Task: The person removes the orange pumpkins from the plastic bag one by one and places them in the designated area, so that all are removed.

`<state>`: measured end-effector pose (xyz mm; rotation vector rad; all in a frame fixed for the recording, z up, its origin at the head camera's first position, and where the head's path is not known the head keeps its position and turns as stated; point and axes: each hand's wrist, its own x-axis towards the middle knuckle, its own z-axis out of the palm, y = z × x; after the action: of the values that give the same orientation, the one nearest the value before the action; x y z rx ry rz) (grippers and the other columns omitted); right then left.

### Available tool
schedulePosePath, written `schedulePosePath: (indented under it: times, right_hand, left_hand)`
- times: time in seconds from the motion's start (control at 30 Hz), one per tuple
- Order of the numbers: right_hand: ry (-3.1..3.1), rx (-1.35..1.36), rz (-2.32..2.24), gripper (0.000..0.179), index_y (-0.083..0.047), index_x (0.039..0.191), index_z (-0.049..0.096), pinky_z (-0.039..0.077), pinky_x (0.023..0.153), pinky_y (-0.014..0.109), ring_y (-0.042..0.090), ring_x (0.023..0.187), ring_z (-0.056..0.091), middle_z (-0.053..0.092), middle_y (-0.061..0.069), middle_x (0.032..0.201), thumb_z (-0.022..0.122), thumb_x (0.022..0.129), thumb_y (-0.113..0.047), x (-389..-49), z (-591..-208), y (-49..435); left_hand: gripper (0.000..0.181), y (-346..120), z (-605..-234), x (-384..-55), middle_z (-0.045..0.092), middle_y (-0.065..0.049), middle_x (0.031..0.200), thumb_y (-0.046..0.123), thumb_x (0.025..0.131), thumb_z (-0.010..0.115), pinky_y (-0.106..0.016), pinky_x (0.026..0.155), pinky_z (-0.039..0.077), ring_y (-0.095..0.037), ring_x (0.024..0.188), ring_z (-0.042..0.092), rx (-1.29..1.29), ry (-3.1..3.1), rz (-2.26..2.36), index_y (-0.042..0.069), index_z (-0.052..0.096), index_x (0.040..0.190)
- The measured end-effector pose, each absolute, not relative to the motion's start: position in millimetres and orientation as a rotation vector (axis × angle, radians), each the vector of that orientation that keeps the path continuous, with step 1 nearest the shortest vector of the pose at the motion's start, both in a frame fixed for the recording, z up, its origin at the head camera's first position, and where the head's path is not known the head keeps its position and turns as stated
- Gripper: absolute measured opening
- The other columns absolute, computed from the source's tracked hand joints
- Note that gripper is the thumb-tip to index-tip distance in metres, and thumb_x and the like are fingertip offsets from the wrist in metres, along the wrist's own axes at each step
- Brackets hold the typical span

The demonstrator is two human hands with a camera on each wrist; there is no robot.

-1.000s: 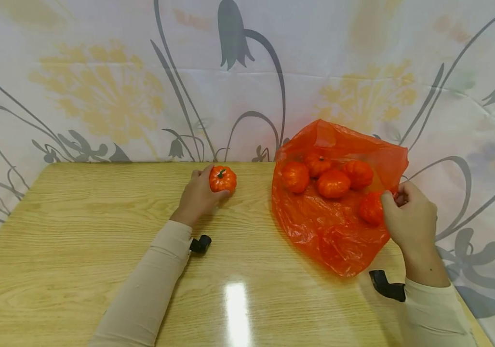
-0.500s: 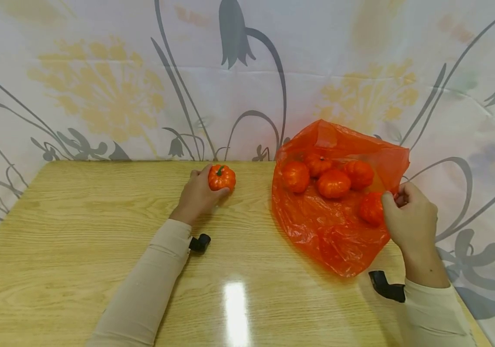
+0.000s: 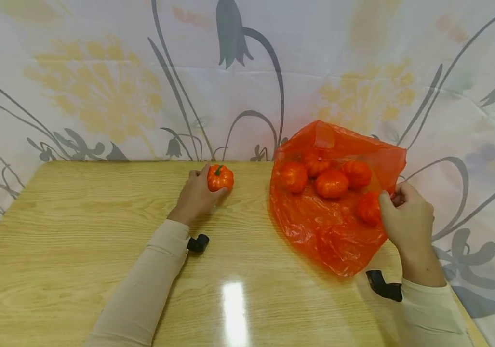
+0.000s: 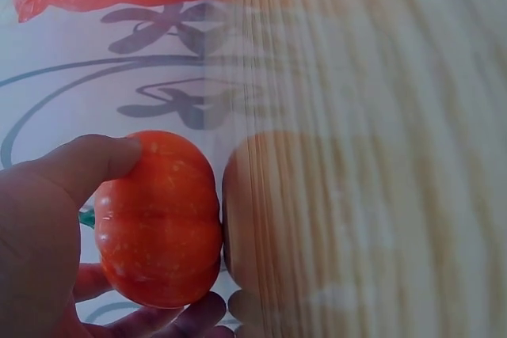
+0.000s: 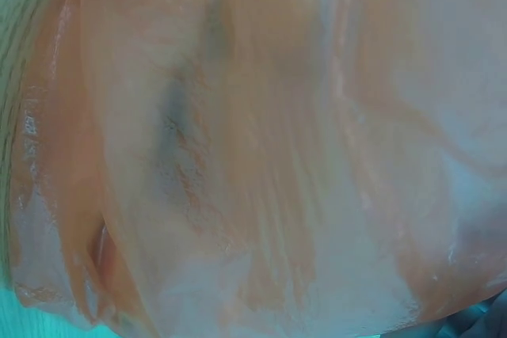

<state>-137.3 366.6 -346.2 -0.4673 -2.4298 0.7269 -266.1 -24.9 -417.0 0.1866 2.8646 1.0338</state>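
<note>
A small orange pumpkin (image 3: pixel 220 178) with a green stem stands on the wooden table near its back edge. My left hand (image 3: pixel 198 193) grips it, thumb on the near side. In the left wrist view the thumb and fingers wrap the pumpkin (image 4: pixel 162 219), its underside right at the tabletop. To the right, a red translucent plastic bag (image 3: pixel 338 236) lies spread with its mouth up, several orange pumpkins (image 3: pixel 331 183) inside. My right hand (image 3: pixel 408 217) pinches the bag's right rim, beside one pumpkin (image 3: pixel 368 208). Bag film (image 5: pixel 261 156) fills the right wrist view and hides those fingers.
A floral cloth (image 3: pixel 143 86) hangs right behind the wooden table (image 3: pixel 78 231) and along its right side. Black angled pieces (image 3: pixel 198 243) stick out by both sleeves. Bare tabletop lies between the left hand and the bag.
</note>
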Motion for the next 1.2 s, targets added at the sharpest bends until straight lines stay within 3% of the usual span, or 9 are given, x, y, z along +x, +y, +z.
schedulePosePath:
  times: [0.43,0.7,1.03,1.2]
  right_hand:
    - [-2.409,-0.436,0.766,0.021,-0.005,0.081,0.059,0.029,0.062,0.039,0.001,0.057,0.039,0.043,-0.018,0.057,0.056,0.091,-0.024,-138,-350,366]
    - [-2.411,-0.434,0.740,0.020,-0.006,0.081,0.060,0.033,0.056,0.035,0.002,0.056,0.040,0.044,-0.019,0.058,0.057,0.091,-0.023,-138,-348,364]
    - [-2.406,-0.399,0.702,0.019,-0.007,0.079,0.060,0.033,0.045,0.024,0.002,0.054,0.040,0.045,-0.014,0.059,0.057,0.090,-0.022,-139,-348,363]
    - [-2.402,-0.397,0.702,0.019,-0.007,0.079,0.059,0.032,0.046,0.024,0.001,0.053,0.039,0.045,-0.013,0.059,0.057,0.090,-0.022,-139,-349,365]
  left_hand:
    - [0.090,-25,-417,-266,0.037,-0.024,0.149,0.047,0.092,0.066,-0.061,0.100,0.047,-0.047,0.124,0.052,0.193,2.921,0.945,0.018,0.017,0.161]
    - [0.077,-21,-414,-266,0.040,-0.019,0.148,0.045,0.092,0.063,-0.061,0.105,0.039,-0.040,0.132,0.043,0.193,3.018,0.970,0.018,0.031,0.156]
    - [0.052,-13,-409,-262,0.051,-0.016,0.136,0.039,0.095,0.062,-0.056,0.101,0.037,-0.036,0.126,0.048,0.248,3.189,1.111,0.017,0.053,0.142]
    - [0.042,-8,-406,-258,0.056,-0.014,0.129,0.032,0.095,0.065,-0.053,0.097,0.039,-0.034,0.120,0.051,0.306,3.259,1.191,0.015,0.061,0.133]
